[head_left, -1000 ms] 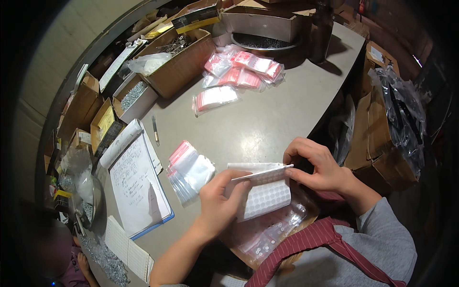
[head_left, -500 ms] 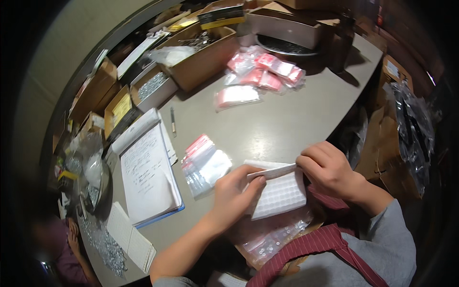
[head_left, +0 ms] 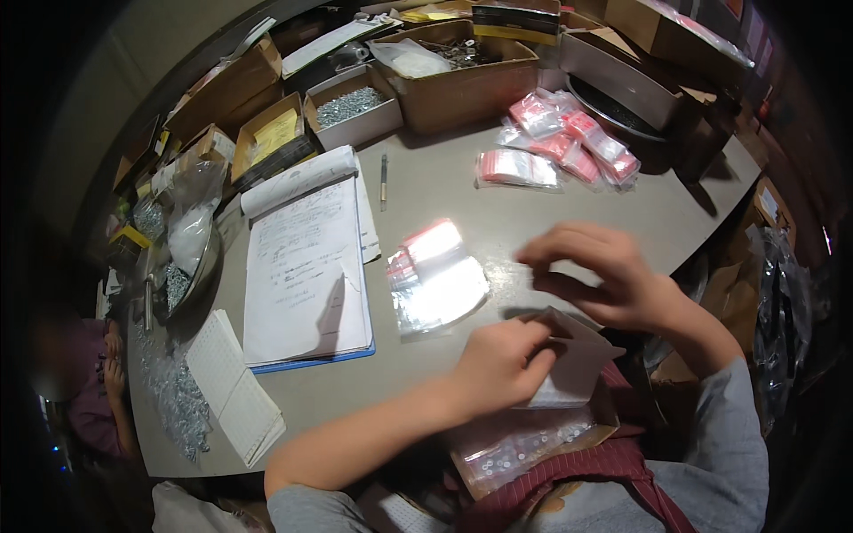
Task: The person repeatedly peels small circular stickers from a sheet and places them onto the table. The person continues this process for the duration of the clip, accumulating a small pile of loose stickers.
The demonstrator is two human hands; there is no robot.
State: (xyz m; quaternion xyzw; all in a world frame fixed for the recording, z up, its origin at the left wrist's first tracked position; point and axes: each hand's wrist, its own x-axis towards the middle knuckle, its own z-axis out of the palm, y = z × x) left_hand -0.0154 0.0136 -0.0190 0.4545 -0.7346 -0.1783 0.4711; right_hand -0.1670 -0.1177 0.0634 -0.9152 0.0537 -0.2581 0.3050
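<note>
My left hand [head_left: 506,366] is closed on the edge of a white folded sheet [head_left: 569,382], thumb pressed to its upper side. The dimpled face of the sheet is mostly turned away. Above its far edge my right hand [head_left: 609,277] hovers with fingers curved and the thumb apart, and I see nothing between them. Under the sheet is a shallow cardboard box [head_left: 606,428] on my lap side, holding a clear plastic bag [head_left: 520,457] of small round pieces. Just beyond my left hand lie clear zip bags [head_left: 440,280] with red tops.
A clipboard pad [head_left: 306,266] and a pen [head_left: 384,182] lie at left-centre. More bundled zip bags [head_left: 520,169] are farther back. Cartons [head_left: 466,89] line the far edge. Loose metal hardware [head_left: 178,400] and a booklet [head_left: 233,386] lie at left, near another person's hand [head_left: 114,377].
My right hand has let go of the white sheet and lifted away from it. The sheet has tilted in my left hand, hiding its dimples. The whole view has shifted.
</note>
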